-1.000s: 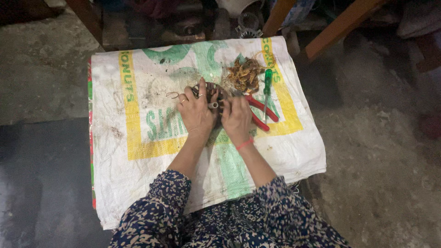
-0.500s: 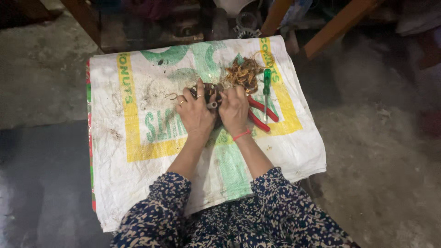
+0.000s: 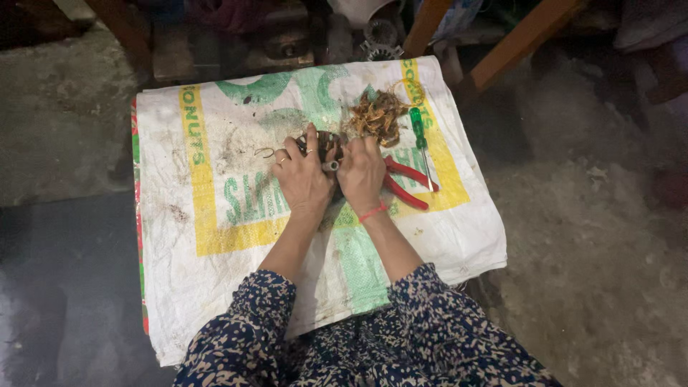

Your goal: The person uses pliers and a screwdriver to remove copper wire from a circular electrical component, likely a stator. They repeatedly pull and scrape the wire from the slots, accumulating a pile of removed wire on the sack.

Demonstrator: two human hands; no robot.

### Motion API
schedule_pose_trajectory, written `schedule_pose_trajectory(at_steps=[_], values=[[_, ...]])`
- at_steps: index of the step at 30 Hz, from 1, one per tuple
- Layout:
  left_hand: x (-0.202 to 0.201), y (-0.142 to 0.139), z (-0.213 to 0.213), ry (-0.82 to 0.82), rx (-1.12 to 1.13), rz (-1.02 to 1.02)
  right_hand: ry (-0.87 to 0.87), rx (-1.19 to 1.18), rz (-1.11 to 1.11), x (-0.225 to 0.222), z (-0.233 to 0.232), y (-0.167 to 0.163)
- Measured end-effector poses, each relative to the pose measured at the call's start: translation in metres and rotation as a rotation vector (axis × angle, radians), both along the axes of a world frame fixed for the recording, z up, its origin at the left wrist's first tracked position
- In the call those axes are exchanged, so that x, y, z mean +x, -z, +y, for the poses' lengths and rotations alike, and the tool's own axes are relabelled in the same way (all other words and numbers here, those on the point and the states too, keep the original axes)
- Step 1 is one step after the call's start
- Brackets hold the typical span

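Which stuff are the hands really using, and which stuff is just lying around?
In use:
left hand
right hand
dark round part, gripped by both hands

Lying about:
red-handled pliers
green-handled screwdriver
pile of coppery wire
small wire hook
printed woven sack, underneath everything

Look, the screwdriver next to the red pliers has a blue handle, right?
Not blue. In the head view the screwdriver has a green handle. It does lie next to the red pliers, on the sack.
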State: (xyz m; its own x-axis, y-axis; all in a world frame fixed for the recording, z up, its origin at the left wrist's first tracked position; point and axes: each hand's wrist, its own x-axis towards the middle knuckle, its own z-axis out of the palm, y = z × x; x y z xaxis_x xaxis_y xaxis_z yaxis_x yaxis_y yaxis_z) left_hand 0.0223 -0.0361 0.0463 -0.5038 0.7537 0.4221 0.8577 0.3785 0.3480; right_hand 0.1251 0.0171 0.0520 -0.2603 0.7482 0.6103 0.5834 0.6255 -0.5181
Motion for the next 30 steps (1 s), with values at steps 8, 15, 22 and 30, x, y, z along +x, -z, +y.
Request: schedule_pose_trajectory(at_steps=[8,15,22,30], values=[[0.002,0.001,-0.001,-0.017,0.053,0.03,0.046,0.043,-0.091,0.02,-0.021,0.007],[0.001,0.0,0.0,-0.017,0.045,0.063,0.019,0.062,-0.101,0.009,-0.005,0.004],[-0.003,0.002,-0.001,0.009,-0.02,-0.047,-0.017,0.035,-0.033,0.019,-0.027,0.0],[0.001,0.01,0.0,-0.027,0.079,0.039,0.002,-0.069,-0.017,0.021,-0.027,-0.005]])
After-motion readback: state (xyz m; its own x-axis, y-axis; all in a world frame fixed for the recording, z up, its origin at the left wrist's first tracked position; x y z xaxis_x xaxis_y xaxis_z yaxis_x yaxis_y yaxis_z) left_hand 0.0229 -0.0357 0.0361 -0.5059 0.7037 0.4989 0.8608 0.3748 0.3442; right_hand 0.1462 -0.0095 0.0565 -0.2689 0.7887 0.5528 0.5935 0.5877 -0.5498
